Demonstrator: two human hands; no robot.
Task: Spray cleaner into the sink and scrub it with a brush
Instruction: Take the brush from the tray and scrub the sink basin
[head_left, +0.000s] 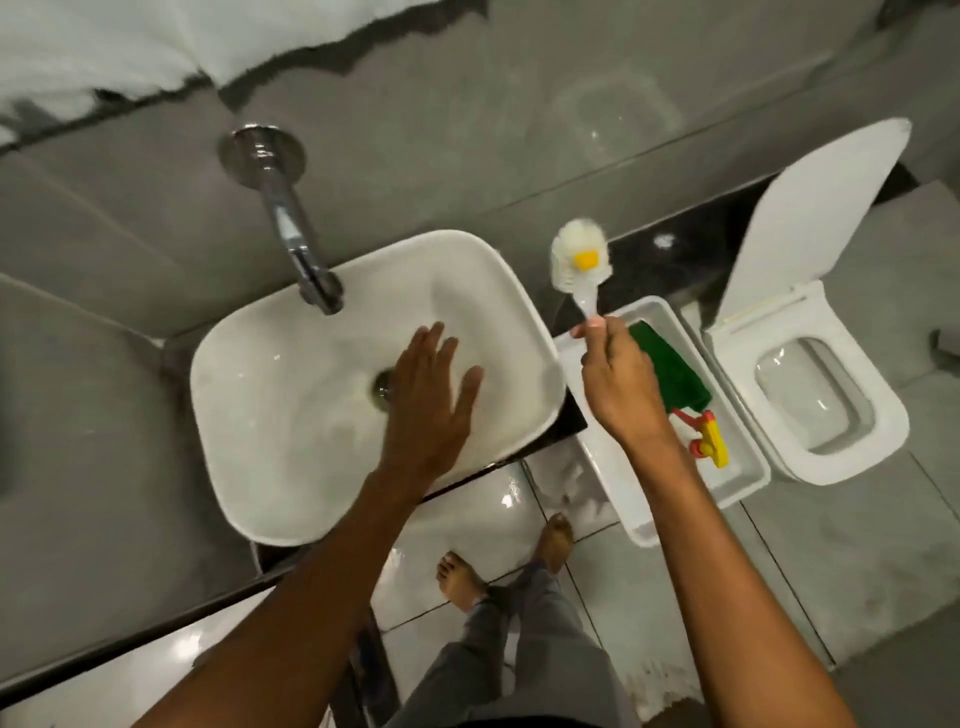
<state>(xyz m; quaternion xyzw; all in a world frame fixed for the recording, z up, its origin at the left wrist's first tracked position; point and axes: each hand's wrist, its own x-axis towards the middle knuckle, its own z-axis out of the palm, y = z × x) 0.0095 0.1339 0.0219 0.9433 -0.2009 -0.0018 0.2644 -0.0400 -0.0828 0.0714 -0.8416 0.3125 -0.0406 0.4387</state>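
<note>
A white rectangular sink (291, 483) sits on a dark counter, its drain (383, 387) partly hidden by my left hand (431, 400), which is spread flat and open over the basin. My right hand (621, 384) is to the right of the sink, gripping the white handle of a brush (579, 260). The brush has white bristles and a yellow centre, and its head points up and away, outside the basin. A green spray bottle (675, 371) with a red and yellow trigger lies in a white tray (748, 457) beneath my right hand.
A chrome wall faucet (293, 228) reaches over the back of the sink. A white toilet (810, 395) with its lid raised stands at the right. Grey tiled walls surround the counter. My bare feet (460, 579) stand on glossy floor tiles below.
</note>
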